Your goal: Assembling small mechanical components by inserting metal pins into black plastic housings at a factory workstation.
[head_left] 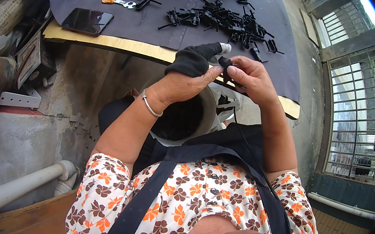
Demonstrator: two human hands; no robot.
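A small black plastic part [225,63] is held between my two hands just beyond the table's near edge. My left hand [193,65] wears a black fabric covering with pale fingertips; its bare thumb presses against the part, and its fingers are closed. From the other side, my right hand [252,77] pinches the same part between bare thumb and fingers. Beyond my hands, a pile of similar black plastic parts [234,24], some with thin rods, lies on the table. Below my wrists stands a pale bucket [209,107] with dark contents I cannot make out.
The dark-covered table [149,33] has a bare wooden edge. On it lie a black phone [87,21], a metal wrench-like tool [125,3] with an orange end and one loose black part [147,2]. At left are a perforated metal bracket [19,99] and a white pipe [23,187].
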